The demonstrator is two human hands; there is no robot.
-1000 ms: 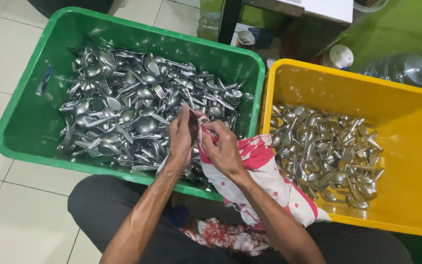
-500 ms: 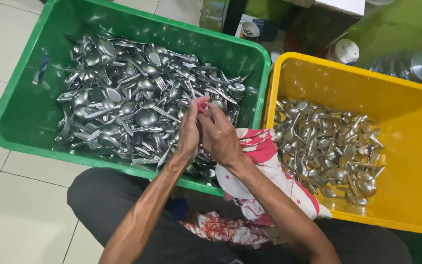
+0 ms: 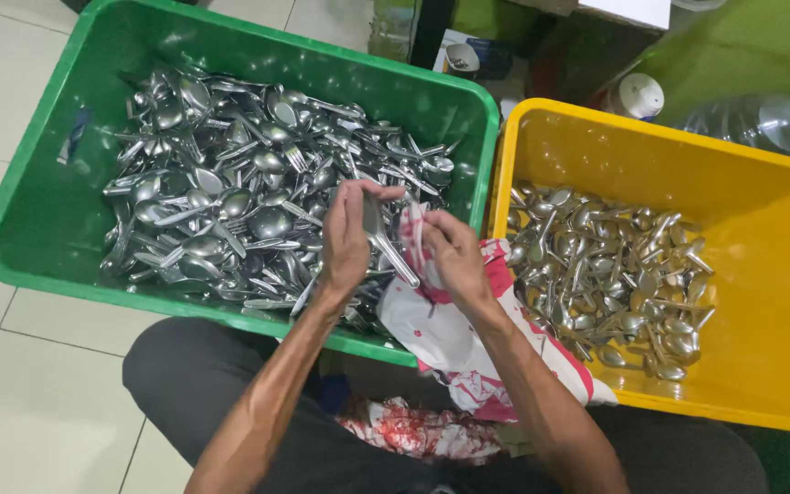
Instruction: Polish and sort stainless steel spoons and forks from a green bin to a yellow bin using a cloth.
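Observation:
My left hand [image 3: 347, 240] holds a metal spoon [image 3: 384, 240] by its bowl end, over the near right part of the green crate [image 3: 43, 174]. My right hand [image 3: 450, 258] grips a red-and-white cloth [image 3: 454, 334] wrapped around the spoon's handle. The cloth hangs down over the crate's rim onto my lap. The green crate holds a large heap of metal spoons and forks [image 3: 240, 183]. To the right, the yellow crate [image 3: 761, 229] holds another pile of spoons [image 3: 610, 270].
Both crates stand on a pale tiled floor [image 3: 11, 384]. Behind them are a clear plastic bottle [image 3: 752, 119], a white-lidded jar [image 3: 637, 94] and a small cup [image 3: 460, 60]. My dark-trousered knees [image 3: 176, 375] are against the crates' near rims.
My hands have drawn apart a little; the spoon now shows between them, with the cloth around its handle. The view has shifted slightly.

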